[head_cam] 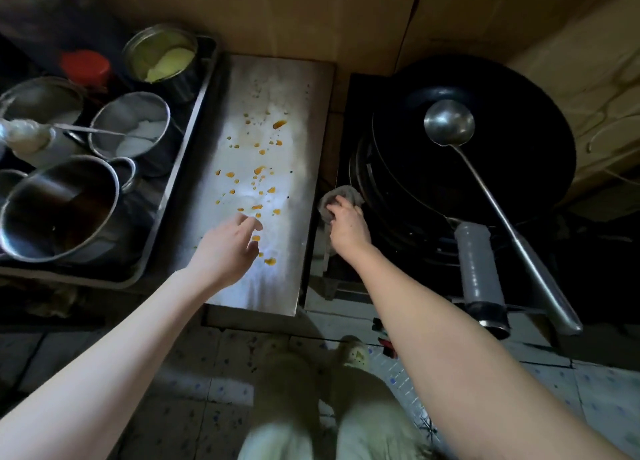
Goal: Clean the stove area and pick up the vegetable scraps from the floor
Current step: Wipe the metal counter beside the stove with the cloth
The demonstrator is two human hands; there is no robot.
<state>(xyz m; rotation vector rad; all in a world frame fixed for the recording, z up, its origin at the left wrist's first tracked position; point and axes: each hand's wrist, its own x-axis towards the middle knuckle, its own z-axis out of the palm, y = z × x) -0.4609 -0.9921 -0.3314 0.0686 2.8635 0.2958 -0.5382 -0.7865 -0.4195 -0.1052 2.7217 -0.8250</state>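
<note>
A steel counter (294, 120) beside the stove is spattered with several orange sauce drops (259, 170). My left hand (228, 245) hovers over its near part, fingers loosely apart, holding nothing. My right hand (348, 225) grips a grey cloth (341, 194) at the left edge of the black stove (349, 120), next to the burner ring. A black wok (502, 120) sits on the burner with a steel ladle (450, 127) lying in it. Small red scraps (388, 343) lie on the tiled floor by my right forearm.
A metal tray (194, 120) at left holds several steel pots of seasonings and a red-lidded jar (86, 66). The wok's grey handle (479, 262) and the ladle's long handle jut toward me. My legs and slippers are on the tiled floor (194, 383) below.
</note>
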